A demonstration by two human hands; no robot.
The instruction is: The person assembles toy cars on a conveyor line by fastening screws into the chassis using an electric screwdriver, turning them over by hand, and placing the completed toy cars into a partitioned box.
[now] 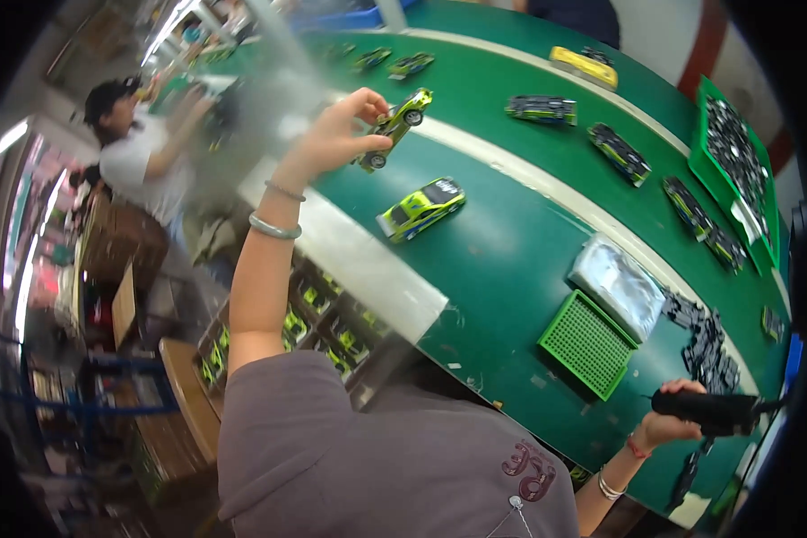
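Note:
My left hand (336,134) is raised over the far left of the green table, its thumb and fingers closed round a yellow-green toy car (402,125). That car is tilted, with two wheels showing. Just nearer to me, a second yellow-green toy car (423,209) with a dark roof and windows rests on the table, touched by neither hand. At the right, my right hand (662,425) grips a black electric screwdriver (707,411), held roughly level with its slim tip toward the left. A heap of black plastic parts (704,345) lies just beyond that hand.
A green perforated basket (587,345) stands beside a clear plastic bag (619,282). Several cars, such as an upturned one (542,109), line the far strip. A green bin (735,161) holds dark parts. Boxed cars (318,327) sit below the left edge. Another person (143,148) works at far left.

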